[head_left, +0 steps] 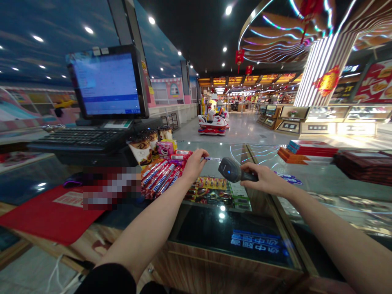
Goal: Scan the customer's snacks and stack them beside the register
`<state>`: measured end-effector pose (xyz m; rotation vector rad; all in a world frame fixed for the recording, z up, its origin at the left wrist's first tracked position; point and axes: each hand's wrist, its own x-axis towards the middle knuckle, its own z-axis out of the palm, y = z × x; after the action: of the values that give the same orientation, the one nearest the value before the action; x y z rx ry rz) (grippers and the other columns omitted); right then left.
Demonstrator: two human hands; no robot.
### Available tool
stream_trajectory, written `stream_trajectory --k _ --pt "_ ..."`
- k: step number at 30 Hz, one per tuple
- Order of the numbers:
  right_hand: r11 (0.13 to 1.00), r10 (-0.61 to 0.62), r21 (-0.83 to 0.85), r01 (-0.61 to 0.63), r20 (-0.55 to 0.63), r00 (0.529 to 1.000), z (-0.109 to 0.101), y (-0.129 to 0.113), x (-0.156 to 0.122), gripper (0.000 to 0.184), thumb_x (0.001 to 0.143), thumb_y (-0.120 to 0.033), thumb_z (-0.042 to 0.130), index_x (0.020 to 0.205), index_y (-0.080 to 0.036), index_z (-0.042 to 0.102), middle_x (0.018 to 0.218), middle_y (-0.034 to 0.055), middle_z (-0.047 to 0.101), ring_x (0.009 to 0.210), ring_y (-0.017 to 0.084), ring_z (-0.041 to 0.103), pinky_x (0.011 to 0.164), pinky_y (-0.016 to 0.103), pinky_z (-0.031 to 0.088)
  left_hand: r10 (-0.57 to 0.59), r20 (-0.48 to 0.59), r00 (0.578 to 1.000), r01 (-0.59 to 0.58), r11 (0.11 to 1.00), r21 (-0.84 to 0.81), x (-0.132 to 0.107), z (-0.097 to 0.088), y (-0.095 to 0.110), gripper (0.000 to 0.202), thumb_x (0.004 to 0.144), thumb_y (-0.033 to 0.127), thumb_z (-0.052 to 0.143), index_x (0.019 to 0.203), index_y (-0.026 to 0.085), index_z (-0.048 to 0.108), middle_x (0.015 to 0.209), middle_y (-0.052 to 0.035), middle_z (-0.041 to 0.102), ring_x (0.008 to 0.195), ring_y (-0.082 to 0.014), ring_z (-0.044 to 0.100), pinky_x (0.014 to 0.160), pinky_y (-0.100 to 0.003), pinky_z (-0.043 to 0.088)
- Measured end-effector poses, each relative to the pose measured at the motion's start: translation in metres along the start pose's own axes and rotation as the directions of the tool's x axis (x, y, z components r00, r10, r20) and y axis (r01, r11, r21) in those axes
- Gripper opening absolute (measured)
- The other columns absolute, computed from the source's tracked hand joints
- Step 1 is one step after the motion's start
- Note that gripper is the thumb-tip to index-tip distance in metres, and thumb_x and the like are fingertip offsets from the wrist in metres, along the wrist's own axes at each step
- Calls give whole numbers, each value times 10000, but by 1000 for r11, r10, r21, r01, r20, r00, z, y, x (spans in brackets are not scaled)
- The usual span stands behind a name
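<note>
My left hand [193,164] is closed on a thin candy stick [211,159] with a blue and white wrapper, held out over the glass counter [214,228]. My right hand [266,179] grips the handle of a dark barcode scanner [232,169], whose head points left at the candy stick, a short gap away. Just left of my left hand lies a row of red Mentos rolls [161,177] on the counter.
A cash register screen [107,83] and black keyboard [79,139] stand at the left, with ice cream cones [141,149] and a pink box [165,148] beside them. A red mat [49,214] lies front left. Red flat boxes [309,151] are stacked at the right. Behind is a mall hall with a kiddie ride [212,122].
</note>
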<state>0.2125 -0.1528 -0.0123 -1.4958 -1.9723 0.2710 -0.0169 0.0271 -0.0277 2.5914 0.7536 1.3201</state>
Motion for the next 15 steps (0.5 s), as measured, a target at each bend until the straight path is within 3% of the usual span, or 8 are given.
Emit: stream_trajectory --k 15 --pt "1000 0 11 0 17 1000 -2 -2 0 390 776 -392 659 1101 -185 596 920 51 662 842 217 618 776 357 464 -25 -26 999 24 999 -25 -1 1 -2 160 784 77 552 894 190 578 890 -24 602 874 -167 573 799 -299 451"
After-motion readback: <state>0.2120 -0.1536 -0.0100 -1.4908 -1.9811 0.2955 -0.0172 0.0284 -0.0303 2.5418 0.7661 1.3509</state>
